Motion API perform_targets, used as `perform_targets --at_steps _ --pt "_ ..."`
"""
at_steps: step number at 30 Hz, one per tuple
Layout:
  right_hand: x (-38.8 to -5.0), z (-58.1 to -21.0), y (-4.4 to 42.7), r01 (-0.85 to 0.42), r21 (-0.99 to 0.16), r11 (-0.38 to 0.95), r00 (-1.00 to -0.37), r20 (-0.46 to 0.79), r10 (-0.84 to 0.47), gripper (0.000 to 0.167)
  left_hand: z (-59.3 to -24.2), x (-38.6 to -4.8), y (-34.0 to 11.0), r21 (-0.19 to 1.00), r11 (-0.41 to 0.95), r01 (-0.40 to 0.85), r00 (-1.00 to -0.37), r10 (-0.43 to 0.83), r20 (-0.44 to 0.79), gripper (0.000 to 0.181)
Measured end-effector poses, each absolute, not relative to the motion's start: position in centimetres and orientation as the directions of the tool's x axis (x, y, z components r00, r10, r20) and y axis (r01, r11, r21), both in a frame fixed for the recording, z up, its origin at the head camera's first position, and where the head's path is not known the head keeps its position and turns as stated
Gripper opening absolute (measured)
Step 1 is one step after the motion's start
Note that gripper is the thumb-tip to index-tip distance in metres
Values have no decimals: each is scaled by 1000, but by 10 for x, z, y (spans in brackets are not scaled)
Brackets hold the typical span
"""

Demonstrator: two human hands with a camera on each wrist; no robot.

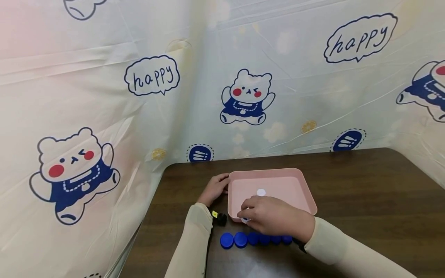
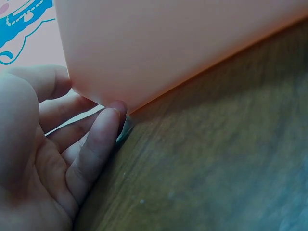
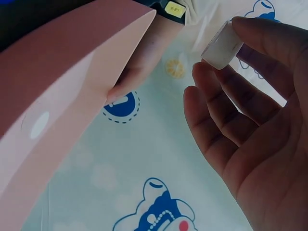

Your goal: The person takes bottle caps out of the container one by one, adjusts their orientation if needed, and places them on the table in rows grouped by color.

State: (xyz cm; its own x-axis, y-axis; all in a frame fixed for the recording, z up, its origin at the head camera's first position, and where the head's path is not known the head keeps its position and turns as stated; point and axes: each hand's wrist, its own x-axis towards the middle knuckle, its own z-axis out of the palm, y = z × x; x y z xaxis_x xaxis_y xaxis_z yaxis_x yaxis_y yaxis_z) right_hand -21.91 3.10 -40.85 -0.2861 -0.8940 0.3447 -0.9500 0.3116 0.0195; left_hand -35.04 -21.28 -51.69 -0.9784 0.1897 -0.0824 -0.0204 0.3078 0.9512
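My left hand (image 1: 214,189) holds the left side of a pink tray (image 1: 271,174); in the left wrist view its fingers (image 2: 94,144) are bent against the tray's outer wall. Over the tray's near edge, my right hand (image 1: 274,216) pinches a small round white cap (image 3: 224,45) between thumb and fingertips. The head view shows only part of that cap below the fingers. Inside the tray lies another white disc-like cap (image 1: 261,192). Several blue caps (image 1: 227,240) stand in a row in front of the tray, some partly covered by my right hand.
The dark wooden table (image 1: 365,193) stretches to both sides of the tray. A pale printed cloth (image 1: 194,96) hangs behind and at the sides. A black wrist device with a yellow label (image 1: 219,218) sits by my left wrist.
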Motion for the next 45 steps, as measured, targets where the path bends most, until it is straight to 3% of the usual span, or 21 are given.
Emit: perform_targets --at_steps 6,14,32,45 --pt "-216 -412 26 -948 -7 317 -303 313 -900 23 -521 -354 -214 952 305 0 -982 178 -58 38" --pt "-208 -421 16 -963 47 267 -239 314 -919 21 -521 -353 -213 952 305 4 -982 182 -54 38" --pt "-192 -434 -6 -985 -111 133 -155 224 -962 21 -523 -351 -212 953 302 12 -982 181 -46 39" --pt "-186 -444 -17 -992 -97 85 -104 213 -971 21 -523 -354 -213 957 290 -14 -978 196 -74 41"
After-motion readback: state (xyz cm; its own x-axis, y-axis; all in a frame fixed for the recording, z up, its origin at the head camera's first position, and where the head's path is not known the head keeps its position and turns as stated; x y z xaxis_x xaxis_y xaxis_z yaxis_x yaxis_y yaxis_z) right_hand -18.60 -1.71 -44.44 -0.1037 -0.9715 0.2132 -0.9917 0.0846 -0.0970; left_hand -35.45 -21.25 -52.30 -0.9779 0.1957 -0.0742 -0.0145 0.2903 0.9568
